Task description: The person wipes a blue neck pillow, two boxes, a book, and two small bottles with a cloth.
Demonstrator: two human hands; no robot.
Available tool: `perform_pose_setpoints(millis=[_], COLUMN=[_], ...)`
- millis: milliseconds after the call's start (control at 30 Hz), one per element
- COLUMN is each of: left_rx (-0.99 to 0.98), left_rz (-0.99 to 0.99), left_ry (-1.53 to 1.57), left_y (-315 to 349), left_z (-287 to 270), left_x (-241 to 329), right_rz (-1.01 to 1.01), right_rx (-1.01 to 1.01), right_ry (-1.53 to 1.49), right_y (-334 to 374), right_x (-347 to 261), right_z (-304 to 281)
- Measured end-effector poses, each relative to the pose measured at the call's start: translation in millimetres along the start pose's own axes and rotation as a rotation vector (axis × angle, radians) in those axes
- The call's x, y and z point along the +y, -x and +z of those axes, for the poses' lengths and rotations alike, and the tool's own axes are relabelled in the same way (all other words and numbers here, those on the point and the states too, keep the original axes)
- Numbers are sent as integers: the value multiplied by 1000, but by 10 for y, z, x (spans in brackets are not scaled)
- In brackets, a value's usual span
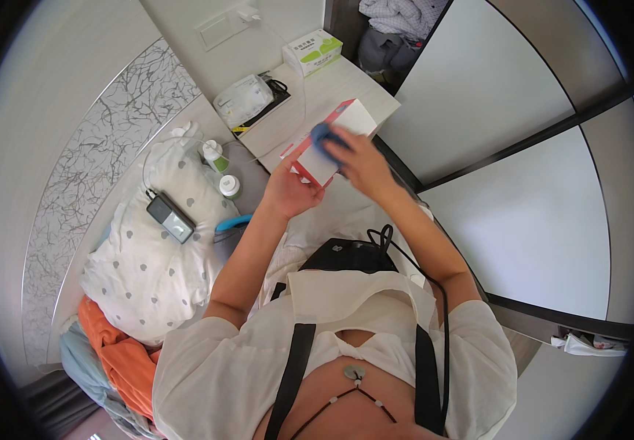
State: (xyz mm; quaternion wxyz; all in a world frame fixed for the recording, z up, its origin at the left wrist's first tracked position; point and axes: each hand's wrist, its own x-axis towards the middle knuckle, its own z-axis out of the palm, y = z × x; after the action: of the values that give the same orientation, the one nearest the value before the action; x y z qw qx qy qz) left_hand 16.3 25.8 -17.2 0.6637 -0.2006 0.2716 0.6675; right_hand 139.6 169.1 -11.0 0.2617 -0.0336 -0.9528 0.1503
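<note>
My left hand (295,192) grips the near end of a white box with red edges (351,122), its fingers wrapped round the lower corner. The box is tilted and held up in front of the nightstand. In my right hand (365,166) is a bunched dark blue cloth (321,139), pressed on the box's white face. The cloth covers part of that face, and the right fingertips are partly hidden and a little blurred.
Behind the box stands a pale nightstand (273,130) bearing a white and green carton (312,53) and a plastic packet (243,100). On the left, two white bottles (215,155) stand near a spotted pillow (141,271) with a power bank (171,216). Sliding wardrobe doors (493,81) rise at right.
</note>
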Motion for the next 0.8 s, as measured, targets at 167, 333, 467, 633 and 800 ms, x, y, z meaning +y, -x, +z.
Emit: perform_pose_setpoints(millis=[167, 333, 467, 633, 800], left_rx=[-178, -45, -197, -243, -306], left_rz=[-33, 67, 78, 377, 565], left_ry=[46, 24, -19, -232, -543], left_y=[-108, 101, 112, 218, 66], left_z=[-245, -38, -130, -112, -184], left_x=[76, 48, 2, 29, 71], right_rz=[-219, 41, 273, 912, 953], right_rx=[-110, 109, 542, 407, 153], right_ry=[-55, 218, 94, -1080, -1094], right_y=[9, -29, 19, 28, 105], right_x=[-233, 120, 665, 516, 560], right_z=[35, -60, -75, -481, -502])
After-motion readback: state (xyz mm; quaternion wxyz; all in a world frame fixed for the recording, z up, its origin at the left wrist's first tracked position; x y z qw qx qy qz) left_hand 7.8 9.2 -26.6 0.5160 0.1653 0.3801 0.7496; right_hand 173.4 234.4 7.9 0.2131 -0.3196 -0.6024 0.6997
